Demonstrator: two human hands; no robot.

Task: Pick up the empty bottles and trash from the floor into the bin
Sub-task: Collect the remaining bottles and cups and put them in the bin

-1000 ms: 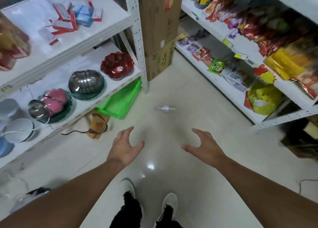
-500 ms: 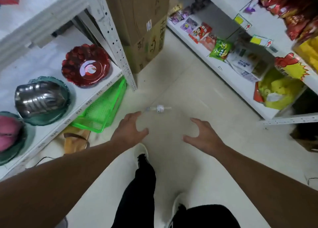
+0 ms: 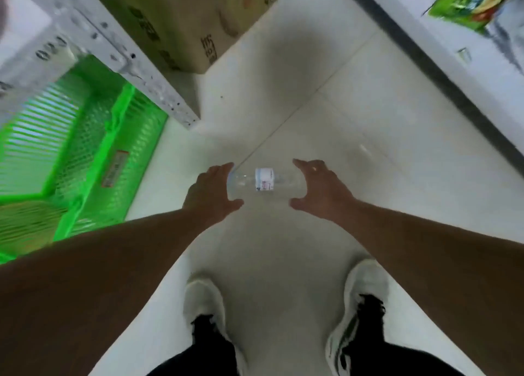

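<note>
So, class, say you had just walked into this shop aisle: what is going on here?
A person is bending over a clear plastic bottle lying on its side on the tiled floor. The left hand and right hand are both open, one at each end of the bottle; it is not lifted yet. A green basket sits under the shelf to the left. No bin is in view.

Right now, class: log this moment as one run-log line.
bottle: lying on floor | left hand: open, at one end | right hand: open, at other end | grasp: not yet
</note>
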